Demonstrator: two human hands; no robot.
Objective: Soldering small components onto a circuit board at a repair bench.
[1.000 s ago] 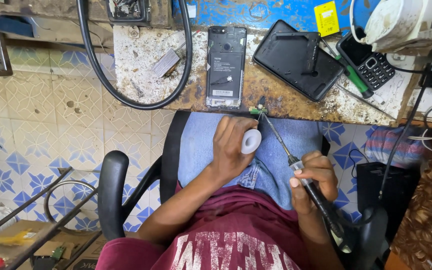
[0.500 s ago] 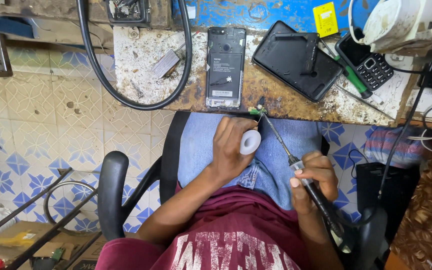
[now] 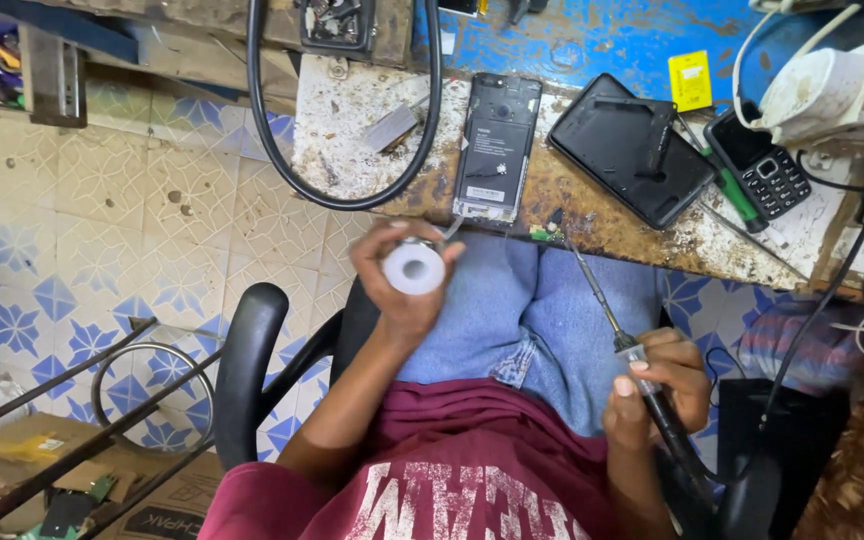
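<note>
Head view: we see the left hand (image 3: 404,275) closed around a white solder spool (image 3: 414,268), held above the lap just near the bench edge (image 3: 592,225). The right hand (image 3: 657,385) grips the dark handle of a soldering iron (image 3: 612,325), whose thin shaft slants up and left toward a small green board (image 3: 544,235) at the bench edge. Farther back on the bench lie an opened phone (image 3: 497,150), a black cover (image 3: 632,148) and a keypad phone (image 3: 757,165).
</note>
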